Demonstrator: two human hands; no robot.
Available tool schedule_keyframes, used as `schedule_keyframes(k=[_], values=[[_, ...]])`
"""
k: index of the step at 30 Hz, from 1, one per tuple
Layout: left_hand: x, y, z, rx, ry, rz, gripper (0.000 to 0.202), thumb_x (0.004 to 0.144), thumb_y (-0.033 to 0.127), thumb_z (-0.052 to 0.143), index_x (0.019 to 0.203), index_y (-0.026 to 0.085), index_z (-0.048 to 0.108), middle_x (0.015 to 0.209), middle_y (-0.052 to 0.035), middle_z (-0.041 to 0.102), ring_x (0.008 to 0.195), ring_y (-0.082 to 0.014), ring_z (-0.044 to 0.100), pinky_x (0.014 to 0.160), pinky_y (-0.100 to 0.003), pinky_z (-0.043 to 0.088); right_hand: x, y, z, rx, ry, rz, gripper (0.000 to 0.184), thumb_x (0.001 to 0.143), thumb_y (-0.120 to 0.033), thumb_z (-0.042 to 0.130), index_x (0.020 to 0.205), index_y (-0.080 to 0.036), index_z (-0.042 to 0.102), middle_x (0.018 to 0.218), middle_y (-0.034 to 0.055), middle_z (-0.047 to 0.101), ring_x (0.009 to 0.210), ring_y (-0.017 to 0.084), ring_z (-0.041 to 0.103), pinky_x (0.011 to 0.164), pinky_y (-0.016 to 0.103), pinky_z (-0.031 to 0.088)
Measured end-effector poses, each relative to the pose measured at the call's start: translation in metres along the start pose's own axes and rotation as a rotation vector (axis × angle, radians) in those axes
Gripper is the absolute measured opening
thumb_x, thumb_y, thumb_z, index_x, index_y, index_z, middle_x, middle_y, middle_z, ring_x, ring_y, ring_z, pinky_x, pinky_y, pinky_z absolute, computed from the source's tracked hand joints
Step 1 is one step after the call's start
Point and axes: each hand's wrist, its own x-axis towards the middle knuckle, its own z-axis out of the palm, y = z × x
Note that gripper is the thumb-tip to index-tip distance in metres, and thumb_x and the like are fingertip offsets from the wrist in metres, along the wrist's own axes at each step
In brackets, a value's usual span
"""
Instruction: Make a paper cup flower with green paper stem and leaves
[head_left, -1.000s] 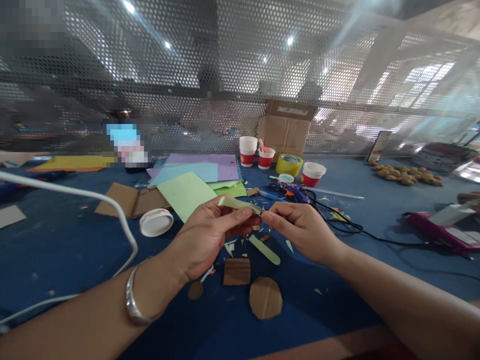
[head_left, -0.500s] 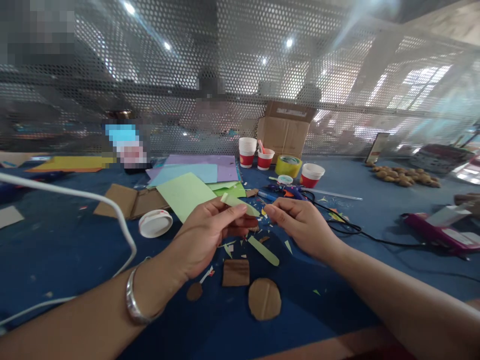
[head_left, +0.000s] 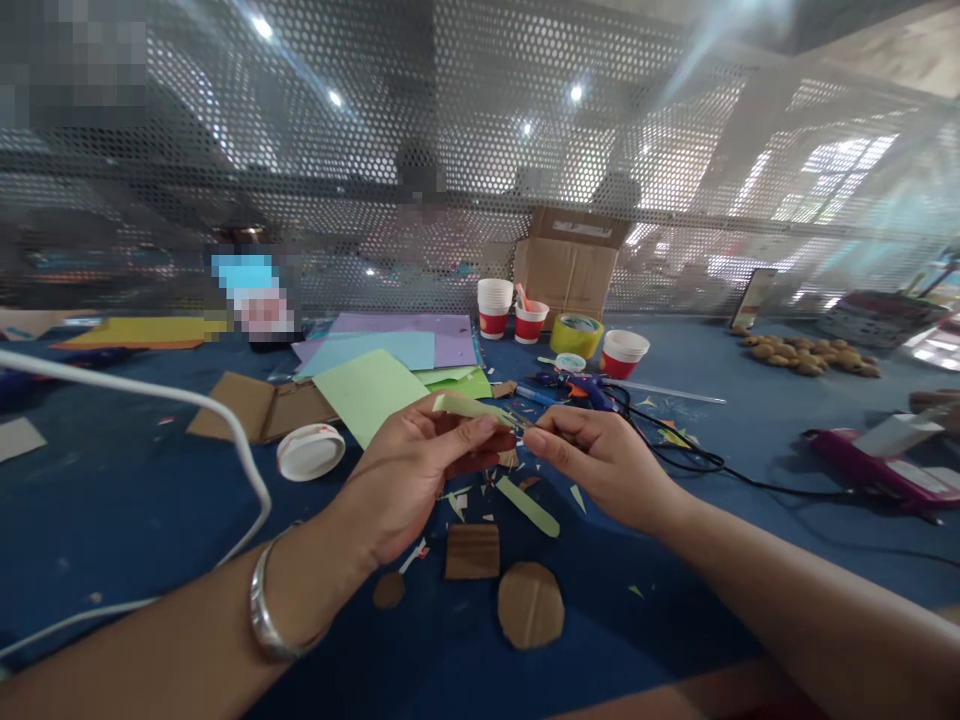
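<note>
My left hand (head_left: 420, 465) pinches a narrow strip of light green paper (head_left: 469, 406) between thumb and fingers, above the blue table (head_left: 135, 490). My right hand (head_left: 600, 455) meets it from the right, fingers pinched on the strip's right end; whether it also holds a small tool I cannot make out. Under the hands lie another green strip (head_left: 527, 505), a square cardboard piece (head_left: 472, 551), a round cardboard piece (head_left: 530, 604) and a small cardboard disc (head_left: 388, 590), among paper scraps.
Coloured paper sheets (head_left: 375, 360), flat cardboard (head_left: 262, 405), a white lid (head_left: 310, 451), paper cups (head_left: 495, 305), a tape roll (head_left: 577, 334), a glue gun (head_left: 589, 385) with black cord, a cardboard box (head_left: 570, 260), a white cable (head_left: 150, 395) at left, perforated screen behind.
Half a second ago my right hand was a little apart from the strip's end; now it has closed back onto it, as a second ago. The left hand barely moved.
</note>
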Motion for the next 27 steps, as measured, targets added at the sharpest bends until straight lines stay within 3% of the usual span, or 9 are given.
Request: schedule_keyframes(k=[21,27], values=[[-0.0055,-0.0017,0.0052,-0.030,-0.001,-0.018,0.027,0.070,0.027,0.096,0.084,0.014,0.078,0.089,-0.0067,0.081,0.083,-0.0157,0.077,0.075,-0.020,0.062,-0.0008,-0.0016,0.0019,-0.016,0.014,-0.030,0.046,0.102,-0.053,0.057,0.075,-0.016,0.061,0.067,-0.0031,0.046,0.064,0.010,0.039,0.058,0.025,0.032],[-0.0033,-0.0028,0.0026,0.008,0.020,-0.049,0.027,0.075,0.033,0.093,0.088,0.014,0.079,0.091,-0.0075,0.081,0.089,-0.0177,0.077,0.077,-0.022,0.060,0.0001,-0.0018,0.0006,-0.032,0.045,-0.029,0.050,0.103,-0.054,0.052,0.070,-0.017,0.054,0.066,-0.0026,0.043,0.063,0.010,0.037,0.058,0.024,0.031]])
